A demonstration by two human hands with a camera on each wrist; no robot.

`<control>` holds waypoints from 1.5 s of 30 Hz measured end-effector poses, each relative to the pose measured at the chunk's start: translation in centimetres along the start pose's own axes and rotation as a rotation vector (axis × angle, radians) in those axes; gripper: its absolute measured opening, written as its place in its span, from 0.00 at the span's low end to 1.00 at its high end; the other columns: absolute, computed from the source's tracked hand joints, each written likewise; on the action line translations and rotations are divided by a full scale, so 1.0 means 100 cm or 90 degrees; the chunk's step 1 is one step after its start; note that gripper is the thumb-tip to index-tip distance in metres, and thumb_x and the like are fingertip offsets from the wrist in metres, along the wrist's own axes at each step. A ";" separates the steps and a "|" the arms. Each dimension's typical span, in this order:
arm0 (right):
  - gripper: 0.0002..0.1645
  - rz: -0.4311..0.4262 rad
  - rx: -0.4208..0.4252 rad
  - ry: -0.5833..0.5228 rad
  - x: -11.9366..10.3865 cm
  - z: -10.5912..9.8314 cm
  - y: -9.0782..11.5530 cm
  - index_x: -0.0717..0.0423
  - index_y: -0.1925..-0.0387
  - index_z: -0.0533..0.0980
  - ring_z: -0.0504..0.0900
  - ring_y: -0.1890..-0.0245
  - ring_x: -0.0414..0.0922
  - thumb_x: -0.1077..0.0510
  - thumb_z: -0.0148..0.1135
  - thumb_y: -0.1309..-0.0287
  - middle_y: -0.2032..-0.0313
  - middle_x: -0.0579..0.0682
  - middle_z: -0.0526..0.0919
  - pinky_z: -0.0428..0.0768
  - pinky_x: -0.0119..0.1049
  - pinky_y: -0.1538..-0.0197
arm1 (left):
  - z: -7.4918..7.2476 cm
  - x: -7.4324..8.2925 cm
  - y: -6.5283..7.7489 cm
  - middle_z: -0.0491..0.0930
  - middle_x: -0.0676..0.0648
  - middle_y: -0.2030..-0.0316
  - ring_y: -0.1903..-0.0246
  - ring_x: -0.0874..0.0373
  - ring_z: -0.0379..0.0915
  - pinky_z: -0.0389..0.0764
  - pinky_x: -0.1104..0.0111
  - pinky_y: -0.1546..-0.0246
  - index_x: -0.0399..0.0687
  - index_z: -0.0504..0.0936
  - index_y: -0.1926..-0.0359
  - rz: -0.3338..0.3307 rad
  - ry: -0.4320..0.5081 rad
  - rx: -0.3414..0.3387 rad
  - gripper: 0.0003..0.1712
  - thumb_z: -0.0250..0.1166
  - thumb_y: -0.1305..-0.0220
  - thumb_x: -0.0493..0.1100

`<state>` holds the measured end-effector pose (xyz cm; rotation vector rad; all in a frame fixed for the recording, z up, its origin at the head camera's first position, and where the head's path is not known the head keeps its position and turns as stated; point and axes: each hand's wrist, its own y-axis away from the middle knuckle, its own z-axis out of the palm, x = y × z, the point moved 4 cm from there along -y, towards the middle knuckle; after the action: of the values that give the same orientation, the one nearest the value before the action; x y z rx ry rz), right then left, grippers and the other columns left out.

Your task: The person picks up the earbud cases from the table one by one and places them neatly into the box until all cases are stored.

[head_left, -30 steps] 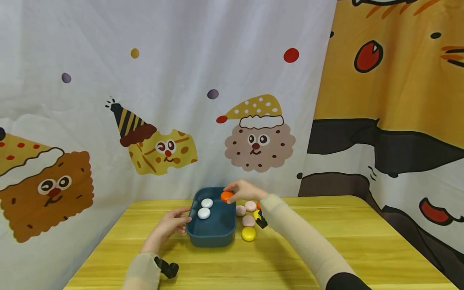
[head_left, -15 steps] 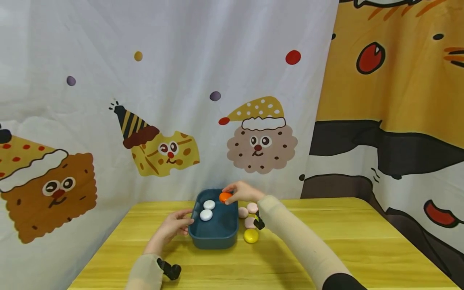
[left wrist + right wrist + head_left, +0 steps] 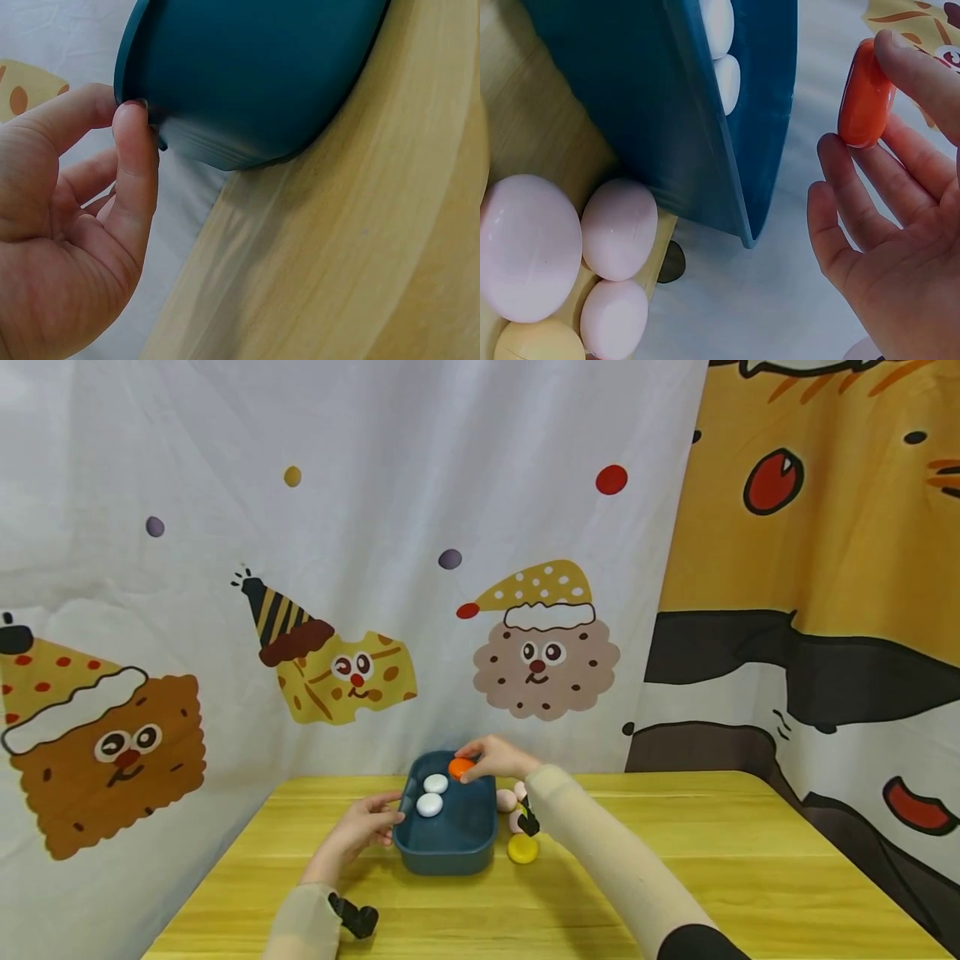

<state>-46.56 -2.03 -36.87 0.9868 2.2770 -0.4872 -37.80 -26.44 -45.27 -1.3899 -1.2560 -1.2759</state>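
since a second ago, the orange disc (image 3: 459,767) has been brought a little further leftward over the far end of the blue box (image 3: 447,862). it is pinched between the thumb and fingers of the right hand (image 3: 498,757), apart from the rim; by judgement, the right wall is now passed and only a release is lacking. the left rim is pinched by the left hand (image 3: 365,821), as before. beside the left wall, inside, two white discs (image 3: 430,805) are seen; more room is left to their right and in front. outside, the right wall is crowded by pink discs (image 3: 615,229) and a yellow disc (image 3: 522,849). behind the box, space is limited by the worktop's (image 3: 712,827) far edge and the curtain (image 3: 405,485).
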 end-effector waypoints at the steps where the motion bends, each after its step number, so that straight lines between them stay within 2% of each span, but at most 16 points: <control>1: 0.31 0.001 0.000 0.002 0.000 0.001 -0.001 0.56 0.43 0.78 0.77 0.46 0.47 0.53 0.74 0.49 0.46 0.49 0.80 0.74 0.40 0.43 | 0.000 -0.001 0.000 0.74 0.42 0.65 0.80 0.60 0.70 0.79 0.70 0.77 0.31 0.64 0.32 -0.001 0.000 0.001 0.32 0.62 0.36 0.33; 14: 0.29 0.047 0.012 -0.036 0.005 0.011 -0.010 0.55 0.45 0.80 0.76 0.48 0.48 0.55 0.75 0.50 0.47 0.50 0.81 0.75 0.41 0.44 | -0.001 -0.003 0.000 0.74 0.42 0.65 0.80 0.60 0.70 0.79 0.69 0.76 0.31 0.64 0.32 -0.005 0.000 0.005 0.32 0.61 0.35 0.34; 19: 0.29 0.049 0.016 -0.043 0.004 0.015 -0.014 0.58 0.44 0.79 0.76 0.47 0.48 0.58 0.74 0.50 0.47 0.52 0.80 0.75 0.40 0.45 | -0.001 -0.004 0.002 0.74 0.42 0.64 0.80 0.60 0.70 0.79 0.69 0.76 0.31 0.64 0.32 -0.003 0.004 0.005 0.32 0.61 0.35 0.34; 30: 0.28 0.088 0.034 -0.074 0.005 0.018 -0.018 0.57 0.46 0.80 0.78 0.51 0.48 0.58 0.75 0.51 0.50 0.54 0.81 0.77 0.39 0.49 | 0.000 -0.001 0.001 0.74 0.43 0.65 0.80 0.61 0.70 0.78 0.71 0.77 0.30 0.61 0.31 0.009 0.011 -0.013 0.35 0.62 0.35 0.35; 38: 0.28 0.128 0.052 -0.153 0.005 0.024 -0.020 0.63 0.45 0.78 0.78 0.57 0.48 0.63 0.73 0.49 0.48 0.58 0.79 0.77 0.48 0.48 | 0.000 0.001 0.001 0.74 0.43 0.65 0.80 0.61 0.70 0.80 0.69 0.76 0.31 0.63 0.31 0.010 0.006 -0.015 0.34 0.62 0.36 0.35; 45: 0.28 0.150 0.079 -0.157 0.010 0.027 -0.027 0.63 0.46 0.78 0.79 0.62 0.46 0.63 0.73 0.51 0.51 0.56 0.81 0.78 0.48 0.49 | 0.001 0.002 0.001 0.74 0.43 0.65 0.80 0.61 0.70 0.79 0.69 0.76 0.31 0.64 0.32 0.008 0.000 -0.005 0.32 0.61 0.35 0.34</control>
<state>-48.07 -4.74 -39.34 1.1696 1.9030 -0.6162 -37.70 -26.36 -45.09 -1.4010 -1.2425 -1.2737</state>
